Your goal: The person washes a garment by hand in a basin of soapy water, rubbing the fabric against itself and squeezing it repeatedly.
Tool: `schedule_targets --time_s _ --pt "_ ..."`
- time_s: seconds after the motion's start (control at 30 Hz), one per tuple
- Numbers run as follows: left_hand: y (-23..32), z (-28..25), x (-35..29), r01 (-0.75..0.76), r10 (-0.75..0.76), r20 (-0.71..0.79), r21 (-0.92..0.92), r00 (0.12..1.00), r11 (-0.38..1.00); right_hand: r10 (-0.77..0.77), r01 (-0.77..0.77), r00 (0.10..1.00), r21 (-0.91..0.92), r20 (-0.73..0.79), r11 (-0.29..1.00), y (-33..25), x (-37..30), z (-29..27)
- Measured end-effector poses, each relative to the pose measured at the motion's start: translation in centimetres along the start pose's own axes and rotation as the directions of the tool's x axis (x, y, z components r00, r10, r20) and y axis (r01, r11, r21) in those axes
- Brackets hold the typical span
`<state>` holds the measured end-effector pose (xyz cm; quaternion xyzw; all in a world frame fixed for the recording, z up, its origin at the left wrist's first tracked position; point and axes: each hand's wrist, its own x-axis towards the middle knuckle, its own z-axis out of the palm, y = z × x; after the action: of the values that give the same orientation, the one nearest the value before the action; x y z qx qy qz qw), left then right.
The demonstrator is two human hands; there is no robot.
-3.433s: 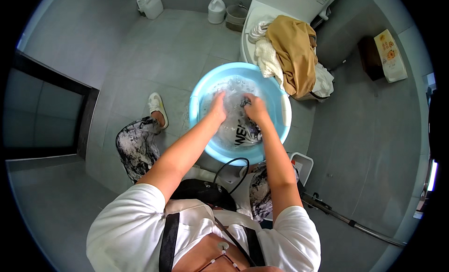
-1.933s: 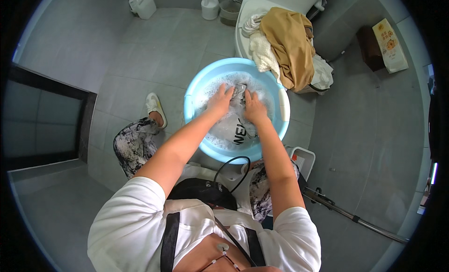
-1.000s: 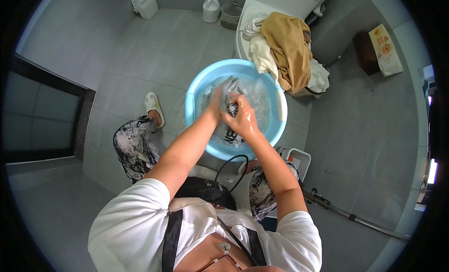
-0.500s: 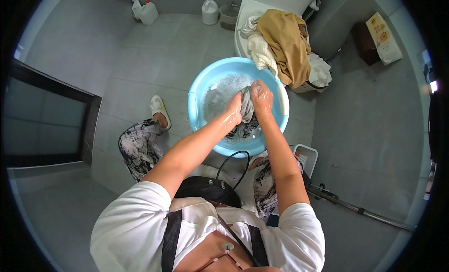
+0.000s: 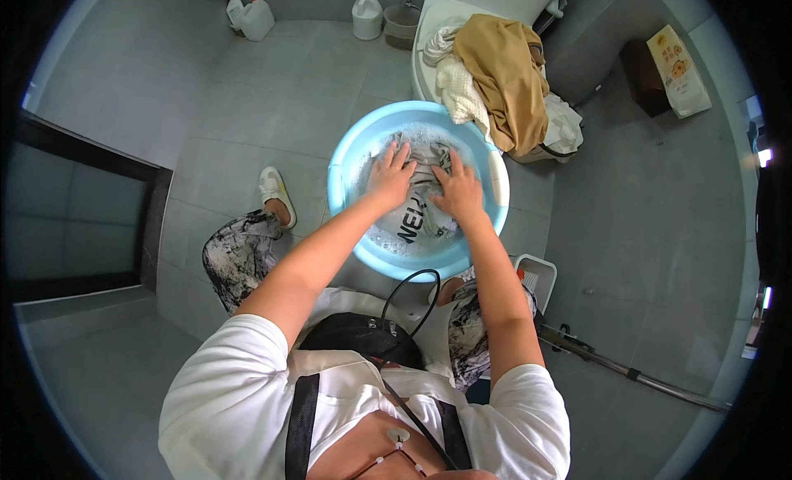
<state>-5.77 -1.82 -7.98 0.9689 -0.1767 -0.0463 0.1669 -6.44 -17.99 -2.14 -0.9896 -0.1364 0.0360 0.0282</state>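
Note:
Between my feet stands a light blue plastic basin [image 5: 340,179] holding soapy water. A grey garment with dark lettering [image 5: 429,218] lies spread out in the suds. My left hand [image 5: 390,176] rests on the left part of the cloth, fingers spread. On the right part, my right hand [image 5: 459,189] also lies with its fingers apart. Both palms face down and hide some of the cloth; neither hand grips it.
Tan and white clothes [image 5: 499,75] are heaped on the toilet [image 5: 425,75], overhanging the basin's far right rim. A pump bottle [image 5: 367,16], a small bucket [image 5: 402,26] and a white jug [image 5: 254,19] stand along the back wall. A metal pole [image 5: 635,374] is at right.
The grey garment was bunched and squeezed between both hands above the basin. Now it is let go and spread in the water, with my hands apart and opened over it.

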Motion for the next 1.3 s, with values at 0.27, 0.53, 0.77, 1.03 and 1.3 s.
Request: schedule_targets --time_s 0.27,0.53,0.77,1.03,1.3 --pt "-1.4 1.7 1.8 0.211 -0.106 0.498 -0.159 0.861 0.964 0.065 0.029 0.831 -0.159 0.552 0.987 1.0 1.9 5.2" --pt "-0.4 0.4 0.6 0.143 -0.627 0.194 -0.981 0.755 -0.132 0.046 -0.05 0.925 -0.001 0.377 0.999 -1.1 2.6 0.5" --pt "0.7 -3.7 -0.3 0.13 -0.316 0.567 -0.61 0.76 -0.782 -0.032 -0.091 0.993 0.928 0.11 0.36 -1.6 1.6 -8.7" --pt "1.4 -5.0 0.9 -0.019 -0.147 0.354 -0.342 0.923 -0.94 0.039 -0.073 0.996 0.985 0.08 -0.156 -2.9 -0.1 -9.9" --pt "0.7 -0.8 3.1 0.068 -0.093 0.232 -0.602 0.968 -0.795 0.065 0.19 0.896 0.511 -0.439 0.838 -6.9 -0.8 -4.6"
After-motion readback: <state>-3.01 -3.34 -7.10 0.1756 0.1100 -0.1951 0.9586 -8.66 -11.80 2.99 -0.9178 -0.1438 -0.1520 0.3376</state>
